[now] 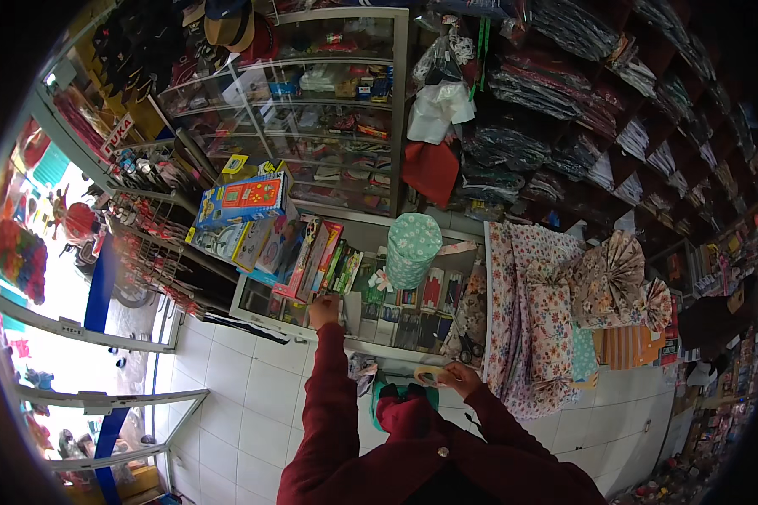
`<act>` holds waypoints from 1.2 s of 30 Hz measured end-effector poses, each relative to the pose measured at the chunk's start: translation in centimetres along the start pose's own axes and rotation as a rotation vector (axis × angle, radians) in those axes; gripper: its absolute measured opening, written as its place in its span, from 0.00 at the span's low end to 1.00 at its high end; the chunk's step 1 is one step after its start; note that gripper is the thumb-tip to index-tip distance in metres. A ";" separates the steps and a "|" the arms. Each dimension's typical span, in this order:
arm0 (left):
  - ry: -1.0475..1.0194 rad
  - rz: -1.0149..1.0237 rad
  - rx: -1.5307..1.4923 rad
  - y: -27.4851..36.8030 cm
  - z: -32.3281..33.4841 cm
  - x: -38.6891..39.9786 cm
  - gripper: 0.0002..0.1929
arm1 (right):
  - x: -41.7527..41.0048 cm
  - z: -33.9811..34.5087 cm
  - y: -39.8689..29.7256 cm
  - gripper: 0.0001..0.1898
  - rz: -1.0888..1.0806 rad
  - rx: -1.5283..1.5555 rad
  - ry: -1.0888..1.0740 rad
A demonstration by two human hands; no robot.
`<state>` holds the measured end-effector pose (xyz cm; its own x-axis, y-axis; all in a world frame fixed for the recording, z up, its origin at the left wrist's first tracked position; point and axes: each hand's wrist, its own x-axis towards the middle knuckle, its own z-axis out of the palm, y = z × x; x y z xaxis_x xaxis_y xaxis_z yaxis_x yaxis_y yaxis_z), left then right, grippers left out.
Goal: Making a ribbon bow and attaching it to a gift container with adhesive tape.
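Observation:
My right hand (465,379) grips a roll of adhesive tape (424,375) just off the front edge of the glass display counter (379,347). My left hand (325,312) reaches to the counter's left part, beside a row of upright boxes (316,260); its fingers are bent and partly hidden, and whether it holds anything is unclear. Between and beyond my hands, a cylindrical parcel in green floral paper (410,255) stands on the glass. A small pale flower decoration (379,279) sits at its left side. Dark-handled scissors (472,348) lie near the counter's front right.
Sheets of floral wrapping paper (511,303) drape at the right, beside wrapped parcels with fanned tops (606,278). Toy boxes (243,199) are stacked on the left. A glass cabinet (335,132) stands behind, and shelves of plastic-wrapped clothing (537,82) rise at the back right.

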<state>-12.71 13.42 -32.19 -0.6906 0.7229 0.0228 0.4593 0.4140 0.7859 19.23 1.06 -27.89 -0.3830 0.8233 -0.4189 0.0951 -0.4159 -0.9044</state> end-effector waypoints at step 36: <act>0.110 1.019 0.069 21.1 -17.2 -12.5 0.11 | -1.4 4.3 -23.1 0.13 -1.066 -0.693 0.226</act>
<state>-4.04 3.62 -5.31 -0.0001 0.6952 0.7188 0.8850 -0.3347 0.3237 13.61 7.90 -6.05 -0.4079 0.6979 0.5886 0.3208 0.7132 -0.6233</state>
